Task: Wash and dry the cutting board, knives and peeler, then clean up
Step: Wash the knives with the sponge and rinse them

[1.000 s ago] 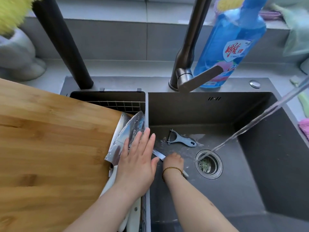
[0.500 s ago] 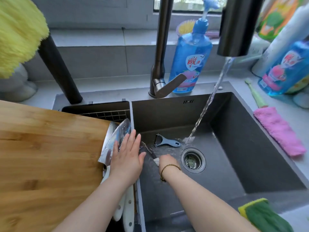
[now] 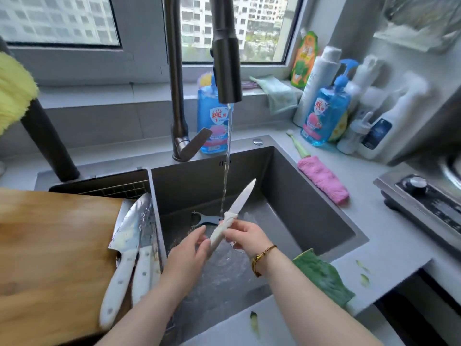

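Head view: the cutting board (image 3: 55, 258) lies over the left edge of the sink (image 3: 299, 208), two large knives (image 3: 129, 236) parked at its right corner, likely awaiting washing. The right hand (image 3: 245, 237) curls its fingers round the handle of the small knife (image 3: 239, 198) while the left hand (image 3: 185, 250) pinches the butt, keeping it under the running water (image 3: 227, 158). The peeler (image 3: 205, 219) lies on the sink floor.

The left forearm (image 3: 149, 303) and the right forearm (image 3: 301, 293) are shown bare down to the lower edge of the view, and the left hand (image 3: 187, 248) and right hand (image 3: 245, 237) are bare as well. A thin bracelet (image 3: 262, 257) is worn on the right wrist: a cord of dark brown and gold, looped closely round it, with what appear to be small golden beads strung along it. Finer detail is lost to blur.
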